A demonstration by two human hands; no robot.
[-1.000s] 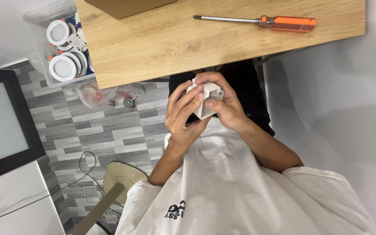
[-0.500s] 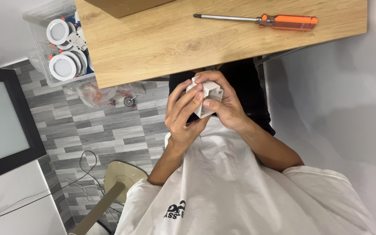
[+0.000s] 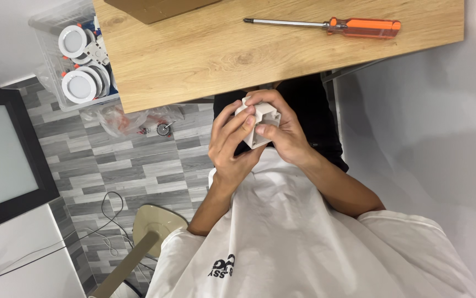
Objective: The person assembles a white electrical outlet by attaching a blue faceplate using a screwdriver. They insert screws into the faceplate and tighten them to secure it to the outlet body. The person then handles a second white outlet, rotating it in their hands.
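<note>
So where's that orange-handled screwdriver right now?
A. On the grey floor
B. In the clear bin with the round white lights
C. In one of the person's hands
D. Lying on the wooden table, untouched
D: the screwdriver lies on the wooden table, apart from both hands, which together hold a small white box below the table's edge.

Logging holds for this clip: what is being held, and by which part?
Both hands, left hand and right hand, clasp a small white boxy plastic part by its sides.
</note>
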